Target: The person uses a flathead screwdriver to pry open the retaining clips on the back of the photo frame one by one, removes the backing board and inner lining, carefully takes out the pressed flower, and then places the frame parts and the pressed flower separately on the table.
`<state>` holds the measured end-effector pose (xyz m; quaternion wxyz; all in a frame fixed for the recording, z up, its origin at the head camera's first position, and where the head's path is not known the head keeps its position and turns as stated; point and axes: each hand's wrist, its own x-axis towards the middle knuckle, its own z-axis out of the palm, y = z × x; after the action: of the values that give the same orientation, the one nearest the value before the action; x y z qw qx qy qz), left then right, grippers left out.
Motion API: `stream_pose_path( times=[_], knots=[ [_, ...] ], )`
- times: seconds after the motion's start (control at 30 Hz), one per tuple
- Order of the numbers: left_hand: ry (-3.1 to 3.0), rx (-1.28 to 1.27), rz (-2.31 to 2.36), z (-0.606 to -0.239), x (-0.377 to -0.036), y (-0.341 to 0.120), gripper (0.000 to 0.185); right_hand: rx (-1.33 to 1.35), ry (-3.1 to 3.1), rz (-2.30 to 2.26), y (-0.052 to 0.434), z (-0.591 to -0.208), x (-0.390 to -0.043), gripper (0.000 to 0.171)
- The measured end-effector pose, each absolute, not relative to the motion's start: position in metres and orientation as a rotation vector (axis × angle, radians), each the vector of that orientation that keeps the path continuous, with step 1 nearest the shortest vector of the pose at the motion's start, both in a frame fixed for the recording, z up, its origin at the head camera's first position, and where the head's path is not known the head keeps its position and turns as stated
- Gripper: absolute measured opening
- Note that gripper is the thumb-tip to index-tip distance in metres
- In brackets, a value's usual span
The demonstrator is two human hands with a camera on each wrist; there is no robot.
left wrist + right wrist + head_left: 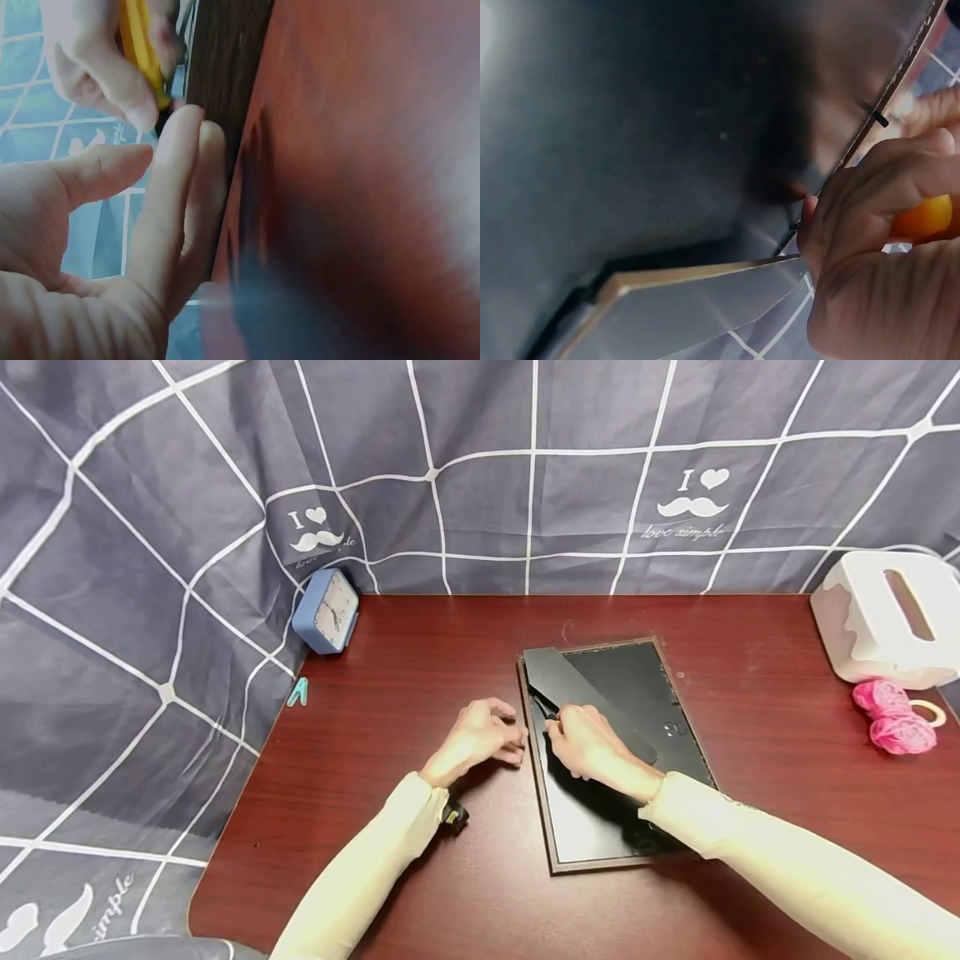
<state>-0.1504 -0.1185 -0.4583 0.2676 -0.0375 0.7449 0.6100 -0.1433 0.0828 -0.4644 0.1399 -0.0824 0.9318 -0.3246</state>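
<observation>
And there on the surface lay the dark framed panel! The right hand had its grip wrapped round a tool, yellow handle plain from the left wrist, hidden overhead. The left hand's grip, relaxed and parted, sat right at the panel's edge.

I've got room beyond my left fingers, over the table; a raised flap on the frame crowds my right fingers.
</observation>
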Motion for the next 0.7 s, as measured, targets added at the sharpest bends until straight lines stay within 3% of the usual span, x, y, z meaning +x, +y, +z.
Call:
stream_pose_path(
  times=[0.27, 0.43, 0.7],
  knots=[
    [2.182, -0.068, 1.466, -0.460, -0.171, -0.107, 0.071, -0.197, 2.628, -0.925, 0.073, -0.453, -0.146, 0.029],
    [2.161, -0.068, 1.494, -0.461, -0.172, -0.105, 0.067, -0.172, 2.572, -0.950, 0.072, -0.457, -0.151, 0.033],
    [2.086, -0.060, 1.544, -0.464, -0.174, -0.105, 0.061, -0.155, 2.561, -0.966, 0.072, -0.465, -0.150, 0.026]
  ],
)
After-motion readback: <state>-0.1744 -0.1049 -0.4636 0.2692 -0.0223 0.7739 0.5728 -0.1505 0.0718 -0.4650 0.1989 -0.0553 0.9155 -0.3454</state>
